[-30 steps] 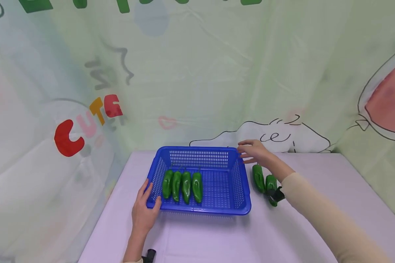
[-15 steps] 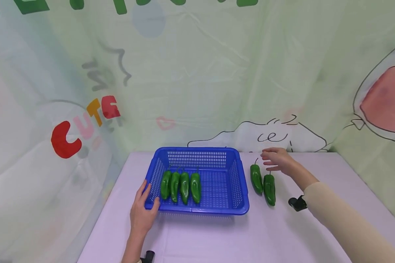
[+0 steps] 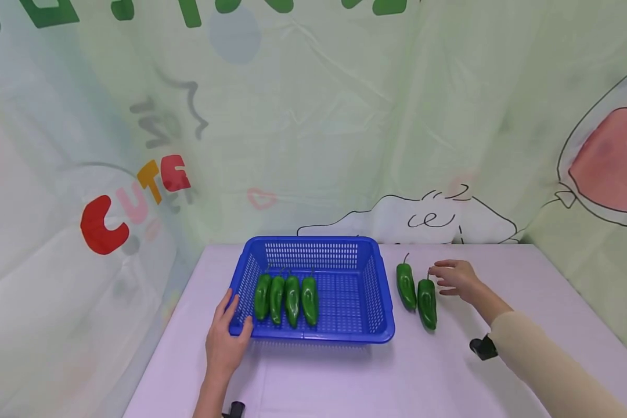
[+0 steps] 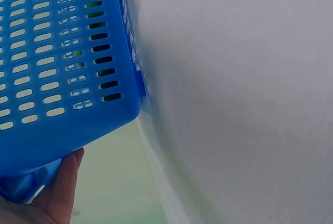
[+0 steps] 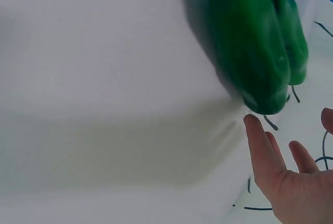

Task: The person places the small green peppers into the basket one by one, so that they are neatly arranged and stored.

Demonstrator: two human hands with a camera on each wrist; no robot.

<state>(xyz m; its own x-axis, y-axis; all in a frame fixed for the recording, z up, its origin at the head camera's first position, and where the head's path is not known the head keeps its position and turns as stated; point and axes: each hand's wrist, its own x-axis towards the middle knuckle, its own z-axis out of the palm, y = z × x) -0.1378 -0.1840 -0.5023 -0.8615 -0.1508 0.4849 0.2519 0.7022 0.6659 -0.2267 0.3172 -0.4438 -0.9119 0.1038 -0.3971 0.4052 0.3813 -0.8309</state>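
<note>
One blue perforated plastic basket (image 3: 324, 337), its near-left corner gripped by the left hand (image 3: 226, 345); contents, four long green peppers (image 3: 292, 302). Two loose green peppers (image 3: 426, 305) lay right of it, the right hand (image 3: 458, 280) beside them, fingers released and slightly spread.

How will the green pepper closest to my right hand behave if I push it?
That green pepper may slip, since its skin shines. Its long, rounded body could roll sideways, perhaps into the other loose pepper beside it. It looks plump, so probably firm.
</note>
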